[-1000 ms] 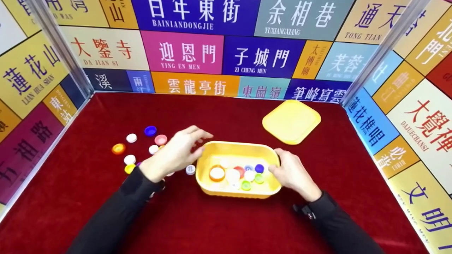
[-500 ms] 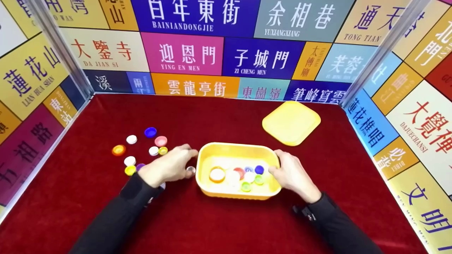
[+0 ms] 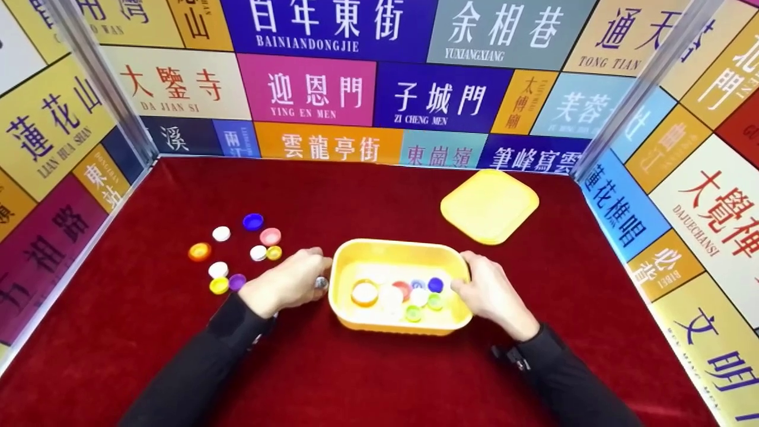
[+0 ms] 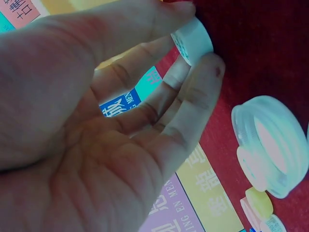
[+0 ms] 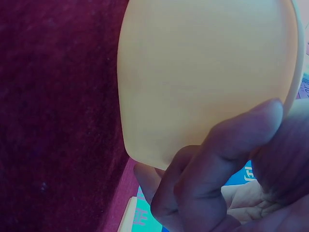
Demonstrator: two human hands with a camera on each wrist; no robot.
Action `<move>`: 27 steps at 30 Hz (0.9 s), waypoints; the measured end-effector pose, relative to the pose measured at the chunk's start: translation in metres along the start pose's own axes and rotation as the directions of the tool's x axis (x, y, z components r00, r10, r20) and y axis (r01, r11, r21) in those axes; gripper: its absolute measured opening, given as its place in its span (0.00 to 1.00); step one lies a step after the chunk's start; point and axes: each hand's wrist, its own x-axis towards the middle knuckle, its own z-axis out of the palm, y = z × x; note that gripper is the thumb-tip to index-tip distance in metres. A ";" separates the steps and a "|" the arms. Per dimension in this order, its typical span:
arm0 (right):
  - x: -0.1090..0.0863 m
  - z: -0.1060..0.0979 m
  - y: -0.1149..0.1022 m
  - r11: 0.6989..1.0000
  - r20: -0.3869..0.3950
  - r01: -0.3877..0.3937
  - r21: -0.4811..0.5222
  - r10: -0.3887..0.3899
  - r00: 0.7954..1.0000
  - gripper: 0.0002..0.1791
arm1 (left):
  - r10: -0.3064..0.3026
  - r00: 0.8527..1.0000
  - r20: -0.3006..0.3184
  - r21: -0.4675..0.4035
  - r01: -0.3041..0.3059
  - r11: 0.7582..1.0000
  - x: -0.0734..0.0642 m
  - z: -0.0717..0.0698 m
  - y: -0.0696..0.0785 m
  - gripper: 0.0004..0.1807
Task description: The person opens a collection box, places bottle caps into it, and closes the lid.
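My left hand (image 3: 290, 279) pinches a small white bottle cap (image 4: 197, 42) with dark print between thumb and fingertip, just left of the yellow plastic box (image 3: 400, 326). In the head view that cap shows only partly beside my fingers. My right hand (image 3: 492, 290) grips the box's right wall, thumb over the rim; in the right wrist view its curled fingers (image 5: 207, 179) lie against the outside. Inside the box lie several bottle caps, among them an orange-rimmed white one (image 3: 364, 293), a dark blue one (image 3: 435, 285) and a green one (image 3: 413, 313).
Left of my left hand, several loose caps lie on the red cloth (image 3: 379, 379), including a blue one (image 3: 252, 222), an orange one (image 3: 200, 252) and a purple one (image 3: 237, 282). The yellow lid (image 3: 490, 206) lies at the back right. Printed panels (image 3: 314, 89) enclose the table.
My left hand has come down from over the box's left rim to the cloth beside it and taken hold of the white cap. My right hand and the box stay in place.
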 end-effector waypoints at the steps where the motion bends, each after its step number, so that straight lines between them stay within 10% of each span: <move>1: 0.000 0.000 0.000 1.000 0.001 0.000 0.002 0.000 1.000 0.22 | 0.005 1.000 -0.004 0.003 -0.005 1.000 0.000 0.000 0.000 0.09; 16: 0.000 0.000 0.001 1.000 0.003 -0.007 -0.006 0.007 1.000 0.22 | 0.031 0.999 -0.023 0.031 -0.030 0.999 0.002 -0.003 -0.003 0.07; 27: 0.002 0.001 0.001 1.000 0.003 -0.008 -0.007 0.008 1.000 0.23 | -0.053 0.981 -0.189 -0.016 0.051 0.999 -0.004 -0.024 0.001 0.07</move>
